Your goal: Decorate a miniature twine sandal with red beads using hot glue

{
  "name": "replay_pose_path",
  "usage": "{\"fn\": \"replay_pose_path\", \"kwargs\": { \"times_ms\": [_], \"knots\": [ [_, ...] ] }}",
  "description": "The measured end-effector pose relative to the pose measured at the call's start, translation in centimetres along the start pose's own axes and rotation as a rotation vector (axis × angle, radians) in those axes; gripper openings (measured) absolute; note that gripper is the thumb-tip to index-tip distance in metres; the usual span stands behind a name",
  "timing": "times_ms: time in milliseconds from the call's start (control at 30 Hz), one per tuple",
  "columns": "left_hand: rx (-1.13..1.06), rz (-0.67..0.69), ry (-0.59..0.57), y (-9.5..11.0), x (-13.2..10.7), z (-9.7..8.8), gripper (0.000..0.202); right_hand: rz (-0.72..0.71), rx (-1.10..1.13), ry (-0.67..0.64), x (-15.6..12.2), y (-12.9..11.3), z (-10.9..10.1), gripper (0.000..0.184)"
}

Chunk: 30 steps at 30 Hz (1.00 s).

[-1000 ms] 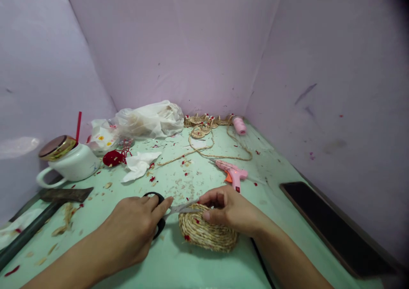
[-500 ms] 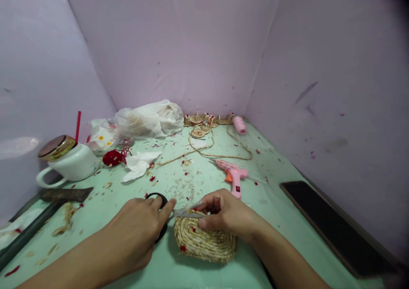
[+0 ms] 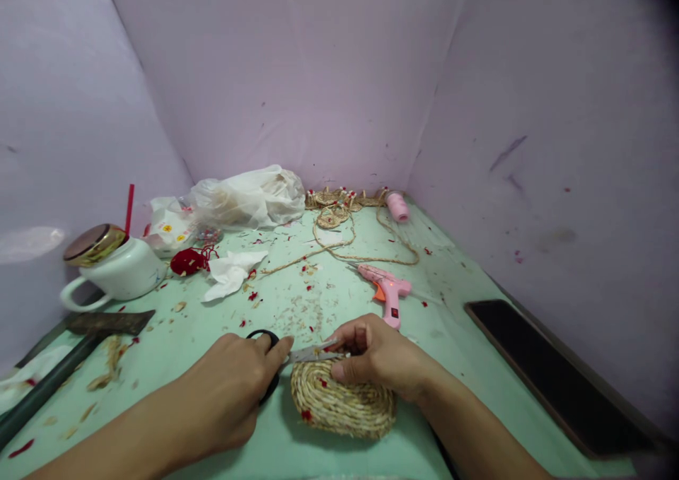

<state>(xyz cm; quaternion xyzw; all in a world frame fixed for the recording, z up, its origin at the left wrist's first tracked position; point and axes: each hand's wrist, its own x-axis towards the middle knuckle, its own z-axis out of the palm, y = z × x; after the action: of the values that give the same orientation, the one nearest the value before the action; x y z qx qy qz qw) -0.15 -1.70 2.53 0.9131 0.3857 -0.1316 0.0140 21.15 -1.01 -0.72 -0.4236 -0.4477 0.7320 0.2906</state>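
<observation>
My left hand (image 3: 233, 388) is wrapped round the scissors (image 3: 305, 355) and my right hand (image 3: 379, 356) pinches the mat (image 3: 339, 406), which looks light, rough and springy, best gripped at its rim.

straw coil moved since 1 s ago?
Yes. The straw coil, gripped by the right hand, slid slightly left and toward the person, away from the pink glue gun, which stayed put. The left hand holds the scissors.

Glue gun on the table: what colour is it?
The glue gun is pink with an orange trigger; head view.
</observation>
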Motion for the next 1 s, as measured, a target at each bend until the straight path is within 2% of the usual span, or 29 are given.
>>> {"fn": "replay_pose_path", "kwargs": {
  "times_ms": [133,267,367,467,533,567,700,767,867,1000],
  "knots": [
    [-0.047,0.013,0.022,-0.1,0.0,0.3,0.057,-0.009,-0.049,0.024,0.0,0.0,-0.1,0.028],
    [-0.228,-0.027,0.105,-0.9,-0.1,0.2,0.049,0.013,-0.053,0.033,0.0,0.1,-0.1,0.030],
    [-0.248,-0.266,0.216,-2.6,0.0,0.0,0.045,0.012,-0.021,0.039,0.1,0.2,-0.1,0.033],
    [-0.103,-0.533,0.180,-5.2,0.1,0.5,0.044,-0.092,-0.073,0.066,0.0,0.2,0.0,0.032],
    [-0.098,-0.588,0.163,-6.7,0.2,1.1,0.045,-0.232,-0.194,0.139,-0.1,0.1,0.2,0.028],
    [-0.111,-0.582,0.178,-7.4,0.3,1.5,0.044,-0.344,-0.278,0.203,-0.2,0.0,0.3,0.025],
    [0.018,-0.537,0.218,-8.5,0.4,2.3,0.033,-0.956,-0.691,0.436,0.1,0.1,0.5,0.015],
    [0.075,-0.544,0.185,-8.5,0.4,2.6,0.033,-1.127,-0.845,0.441,0.5,0.4,0.2,0.020],
    [0.060,-0.566,0.164,-8.6,0.2,3.1,0.047,-1.126,-0.924,0.388,1.0,1.2,-0.5,0.025],
    [-0.116,-0.522,0.109,-9.2,-0.1,3.5,0.044,-0.934,-0.943,0.330,0.7,2.5,-1.6,0.031]
  ]
}}
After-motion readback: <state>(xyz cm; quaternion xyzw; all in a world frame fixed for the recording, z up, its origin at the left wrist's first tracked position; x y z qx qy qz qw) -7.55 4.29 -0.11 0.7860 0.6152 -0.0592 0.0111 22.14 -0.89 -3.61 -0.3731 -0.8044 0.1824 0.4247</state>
